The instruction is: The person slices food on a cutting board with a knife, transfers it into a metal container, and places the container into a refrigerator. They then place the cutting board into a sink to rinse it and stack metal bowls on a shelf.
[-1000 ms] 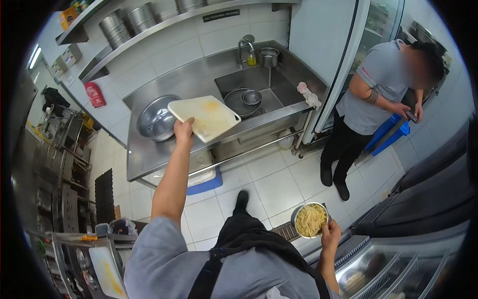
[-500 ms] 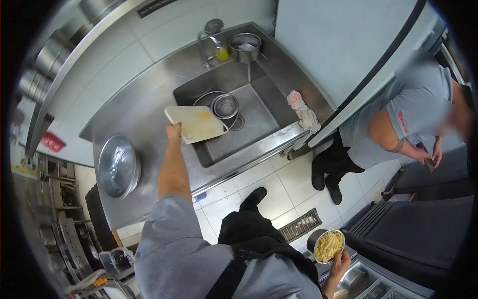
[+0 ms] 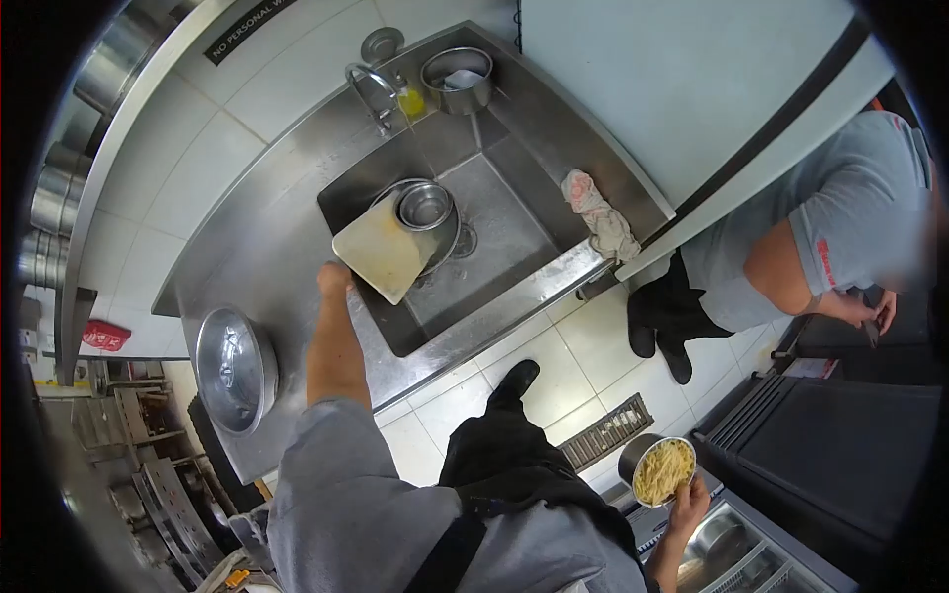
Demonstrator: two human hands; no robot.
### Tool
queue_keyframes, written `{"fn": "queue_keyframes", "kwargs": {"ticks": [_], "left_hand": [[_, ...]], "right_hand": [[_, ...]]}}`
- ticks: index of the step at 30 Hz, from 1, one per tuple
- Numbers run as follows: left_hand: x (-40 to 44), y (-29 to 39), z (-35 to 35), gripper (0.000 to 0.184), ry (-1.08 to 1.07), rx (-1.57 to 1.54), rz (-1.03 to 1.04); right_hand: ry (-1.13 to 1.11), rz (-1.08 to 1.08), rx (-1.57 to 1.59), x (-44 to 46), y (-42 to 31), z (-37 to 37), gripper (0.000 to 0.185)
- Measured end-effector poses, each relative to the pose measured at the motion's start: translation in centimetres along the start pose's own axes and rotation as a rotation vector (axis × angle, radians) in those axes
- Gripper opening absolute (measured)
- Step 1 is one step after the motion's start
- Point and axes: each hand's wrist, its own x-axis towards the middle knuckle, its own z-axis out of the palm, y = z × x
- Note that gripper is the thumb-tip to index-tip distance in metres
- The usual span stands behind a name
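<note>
Arm outstretched, the left hand (image 3: pixel 335 280) is beside a white rectangular board (image 3: pixel 381 255), grip unclear. Well apart, the right hand (image 3: pixel 690 504) clamps a round steel pot (image 3: pixel 633 459)

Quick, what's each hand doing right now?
Left hand: at the edge of the cutting board; gripping or not, can't tell.
Right hand: closed, holding the metal pot of yellow strips.
</note>
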Motion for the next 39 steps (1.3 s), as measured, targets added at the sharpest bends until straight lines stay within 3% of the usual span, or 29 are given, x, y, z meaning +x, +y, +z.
{"fn": "queue_keyframes", "kwargs": {"ticks": [2, 5, 9, 11, 15, 17, 18, 20, 28, 33, 36, 39], "left_hand": [[-0.2, 0.2, 1.0, 0.023, 0.329, 0.103, 0.178], [-5.3, 2.6, 0.2, 0.036, 0.446, 0.005, 0.184], [-5.0, 3.9, 0.2, 0.031, 0.548, 0.054, 0.248], [-3.9, 4.6, -0.5, 0.026, 0.419, 0.029, 0.194], [-3.6, 4.2, -0.9, 0.024, 0.395, -0.103, 0.078], [-4.7, 3.9, -0.3, 0.025, 0.641, -0.088, 0.107], [-4.2, 3.7, 0.2, 0.025, 0.64, -0.085, 0.11], [-3.5, 2.8, 0.7, 0.027, 0.613, -0.118, 0.225], [-4.5, 2.9, 0.0, 0.033, 0.471, -0.153, 0.266], [-3.9, 4.5, -0.5, 0.038, 0.386, -0.107, 0.099], [-4.5, 6.4, -1.4, 0.043, 0.278, -0.245, -0.125], [-5.5, 8.6, -0.1, 0.043, -0.07, -0.606, -0.127]], "right_hand": [[-0.035, -0.012, 0.042, -0.5, 0.4, 0.2, 0.016], [-0.055, -0.013, -0.007, -1.2, 1.5, 0.6, 0.015], [-0.054, 0.079, -0.007, -1.4, 0.5, 1.5, 0.014], [-0.067, 0.044, -0.035, -1.2, -0.6, 2.0, 0.015], [-0.069, 0.037, -0.007, -1.0, -1.9, 2.7, 0.016], [-0.073, 0.029, -0.022, -0.8, -2.6, 2.8, 0.016], [-0.078, 0.016, -0.031, -0.9, -2.7, 2.9, 0.017], [-0.082, 0.016, -0.023, -0.7, -1.8, 3.0, 0.016], [-0.002, 0.07, 0.03, -2.1, -1.4, 3.3, 0.013], [0.033, 0.075, 0.124, -2.9, -1.6, 3.6, 0.012], [0.024, 0.039, 0.027, -2.6, -0.3, 3.6, 0.015], [-0.01, 0.053, 0.093, -1.9, -0.1, 4.1, 0.015]]}}
